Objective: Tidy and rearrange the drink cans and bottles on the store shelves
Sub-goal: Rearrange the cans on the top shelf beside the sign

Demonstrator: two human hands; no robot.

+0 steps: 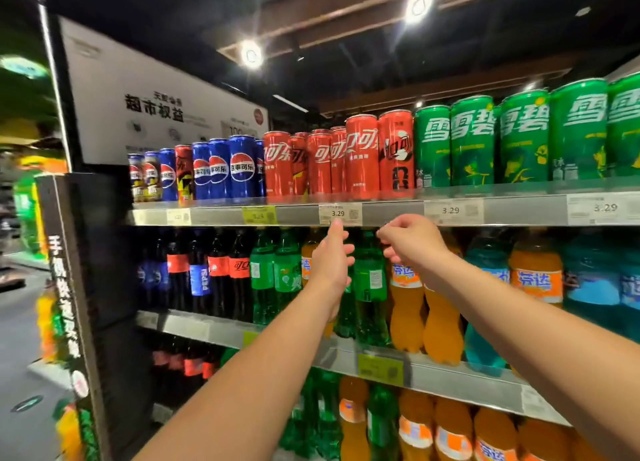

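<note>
We see both arms raised to the middle shelf (242,332). The left hand (332,259) is flat, fingers extended and released, against the left side of a green bottle (370,280). The right hand (410,239) is loosely curled at that bottle's neck; whether it grips we cannot tell. The bottle stands upright near the shelf's front edge, beside orange bottles (405,308). Red cans (360,155) line the top shelf (391,213).

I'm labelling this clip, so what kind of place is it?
A supermarket drinks aisle: tall green cans on a metal shelf, a white price tag reading 3.29, and orange plastic bottles below.
</note>
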